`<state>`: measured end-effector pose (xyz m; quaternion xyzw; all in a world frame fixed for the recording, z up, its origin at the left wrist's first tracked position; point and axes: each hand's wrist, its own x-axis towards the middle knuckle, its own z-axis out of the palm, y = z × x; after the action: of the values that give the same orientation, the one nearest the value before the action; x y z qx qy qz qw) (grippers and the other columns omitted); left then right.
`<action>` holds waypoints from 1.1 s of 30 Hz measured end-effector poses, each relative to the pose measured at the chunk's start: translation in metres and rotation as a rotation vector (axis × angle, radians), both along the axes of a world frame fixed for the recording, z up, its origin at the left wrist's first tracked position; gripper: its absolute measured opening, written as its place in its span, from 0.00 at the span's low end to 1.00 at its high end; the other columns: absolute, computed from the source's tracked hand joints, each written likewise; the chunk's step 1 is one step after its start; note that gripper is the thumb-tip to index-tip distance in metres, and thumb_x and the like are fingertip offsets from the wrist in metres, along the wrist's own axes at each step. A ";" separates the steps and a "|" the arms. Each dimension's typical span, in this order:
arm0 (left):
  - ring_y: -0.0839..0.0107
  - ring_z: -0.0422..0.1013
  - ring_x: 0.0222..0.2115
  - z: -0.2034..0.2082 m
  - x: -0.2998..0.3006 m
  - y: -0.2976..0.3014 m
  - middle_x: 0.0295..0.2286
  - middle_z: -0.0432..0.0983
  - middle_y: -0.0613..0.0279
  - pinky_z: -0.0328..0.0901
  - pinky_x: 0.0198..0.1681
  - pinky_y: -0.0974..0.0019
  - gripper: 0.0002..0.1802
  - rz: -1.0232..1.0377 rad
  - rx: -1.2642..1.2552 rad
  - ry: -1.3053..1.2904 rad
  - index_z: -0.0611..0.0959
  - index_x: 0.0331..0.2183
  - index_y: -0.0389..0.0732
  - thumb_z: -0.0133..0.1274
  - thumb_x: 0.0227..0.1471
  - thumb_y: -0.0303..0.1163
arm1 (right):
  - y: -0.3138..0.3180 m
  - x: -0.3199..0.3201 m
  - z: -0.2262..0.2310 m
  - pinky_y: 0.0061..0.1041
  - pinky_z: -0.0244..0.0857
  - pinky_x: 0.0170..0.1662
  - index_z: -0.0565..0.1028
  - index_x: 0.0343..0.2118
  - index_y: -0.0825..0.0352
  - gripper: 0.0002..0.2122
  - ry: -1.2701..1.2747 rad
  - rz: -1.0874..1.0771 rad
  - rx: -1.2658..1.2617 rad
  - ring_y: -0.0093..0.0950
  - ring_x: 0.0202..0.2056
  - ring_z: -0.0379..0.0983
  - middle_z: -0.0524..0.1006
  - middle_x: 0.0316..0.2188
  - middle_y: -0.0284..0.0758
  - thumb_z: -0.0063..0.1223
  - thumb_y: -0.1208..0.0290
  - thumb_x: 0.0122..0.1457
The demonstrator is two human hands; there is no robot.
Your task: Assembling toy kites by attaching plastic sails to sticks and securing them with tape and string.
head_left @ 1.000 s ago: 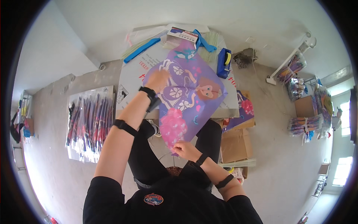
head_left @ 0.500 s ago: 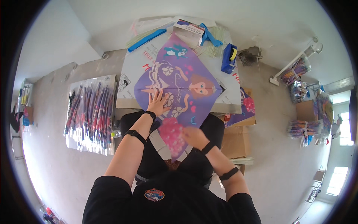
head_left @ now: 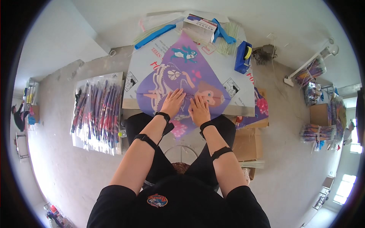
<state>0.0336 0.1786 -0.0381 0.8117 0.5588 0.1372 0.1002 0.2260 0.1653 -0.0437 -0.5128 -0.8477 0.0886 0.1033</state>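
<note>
Table (head_left: 243, 103) bears purple sheet (head_left: 186, 81), near corner overhanging; my left hand (head_left: 173, 103) and right hand (head_left: 199, 111) lie flat, unclenched; dragging could crease it.

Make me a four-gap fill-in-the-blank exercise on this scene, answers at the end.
1. The left hand and right hand rest on a sheet whose main colour is ____.
2. The tape in the blue dispenser is ____.
3. The box sits between two strips coloured ____.
4. The hand nearer the dispenser is the ____ one.

Missing words: purple; yellow; blue; right.
</note>
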 end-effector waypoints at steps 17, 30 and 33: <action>0.69 0.49 0.61 -0.016 -0.006 0.028 0.58 0.56 0.68 0.43 0.63 0.54 0.25 0.218 -0.015 0.079 0.67 0.56 0.52 0.43 0.57 0.44 | 0.014 -0.016 -0.004 0.47 0.41 0.62 0.63 0.57 0.64 0.25 0.020 0.010 0.023 0.36 0.63 0.49 0.59 0.59 0.39 0.47 0.61 0.56; 0.68 0.49 0.61 -0.019 -0.008 0.034 0.59 0.54 0.69 0.42 0.63 0.54 0.26 0.217 -0.068 0.069 0.65 0.57 0.52 0.44 0.56 0.42 | 0.041 0.018 -0.012 0.47 0.42 0.62 0.60 0.58 0.69 0.27 -0.039 -0.209 -0.029 0.36 0.62 0.51 0.59 0.60 0.40 0.47 0.61 0.58; 0.72 0.50 0.60 -0.021 -0.008 0.034 0.59 0.56 0.72 0.42 0.63 0.56 0.26 0.230 -0.045 0.091 0.66 0.56 0.54 0.43 0.56 0.43 | 0.050 0.042 -0.012 0.47 0.43 0.61 0.60 0.58 0.69 0.27 -0.125 -0.356 -0.010 0.36 0.62 0.52 0.59 0.60 0.40 0.47 0.60 0.58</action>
<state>0.0256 0.2126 -0.0586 0.7453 0.6551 0.0981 0.0765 0.2677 0.2154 -0.0555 -0.6598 -0.7478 0.0408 0.0619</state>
